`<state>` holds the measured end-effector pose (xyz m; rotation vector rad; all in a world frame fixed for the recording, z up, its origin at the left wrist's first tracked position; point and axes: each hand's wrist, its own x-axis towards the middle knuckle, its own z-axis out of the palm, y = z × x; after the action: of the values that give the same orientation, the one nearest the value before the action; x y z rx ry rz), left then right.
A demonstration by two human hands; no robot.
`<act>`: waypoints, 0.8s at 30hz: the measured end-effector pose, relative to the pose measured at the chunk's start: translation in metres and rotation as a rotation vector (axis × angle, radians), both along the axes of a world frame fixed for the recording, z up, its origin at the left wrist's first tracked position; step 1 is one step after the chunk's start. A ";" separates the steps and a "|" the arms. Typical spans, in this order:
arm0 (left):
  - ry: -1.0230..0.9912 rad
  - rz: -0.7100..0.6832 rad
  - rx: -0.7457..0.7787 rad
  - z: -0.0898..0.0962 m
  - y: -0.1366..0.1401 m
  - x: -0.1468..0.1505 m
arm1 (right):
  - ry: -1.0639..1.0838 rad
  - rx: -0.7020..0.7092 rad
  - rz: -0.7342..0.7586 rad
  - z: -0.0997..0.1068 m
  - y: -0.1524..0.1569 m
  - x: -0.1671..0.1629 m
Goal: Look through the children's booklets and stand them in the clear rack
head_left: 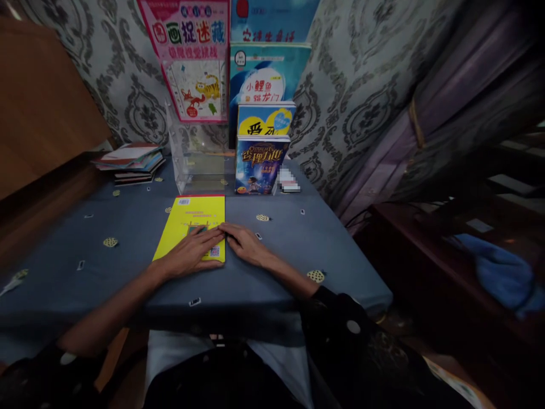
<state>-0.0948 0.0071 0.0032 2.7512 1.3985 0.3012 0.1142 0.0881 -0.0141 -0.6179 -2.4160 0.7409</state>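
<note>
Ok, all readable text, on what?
"图画捉迷藏", "极限视觉挑战": pink book
"安徒生童话" (clipped): blue book
"小鲤鱼跳龙门": teal book
"爱": yellow-blue book
"CHARLIE IX", "查理九世": navy book
Yellow book, tablecloth, rest: too small.

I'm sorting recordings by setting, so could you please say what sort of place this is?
Probably a room in a home, perhaps a reading corner: a yellow book lies before a clear stand of books, and a tied-back curtain hangs on the right.
</note>
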 end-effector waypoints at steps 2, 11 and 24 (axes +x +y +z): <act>-0.012 -0.009 0.016 0.000 -0.001 0.001 | 0.000 -0.005 0.006 0.001 -0.002 0.001; -0.086 -0.030 0.185 -0.001 -0.017 0.012 | 0.034 -0.013 0.025 -0.002 -0.018 0.012; 0.054 0.206 0.329 0.000 -0.066 0.057 | 0.039 -0.002 0.077 0.001 -0.061 0.039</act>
<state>-0.0376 -0.0587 0.0035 2.8838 1.7995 0.5115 0.1536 0.0271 -0.0133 -0.5083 -2.4151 0.7795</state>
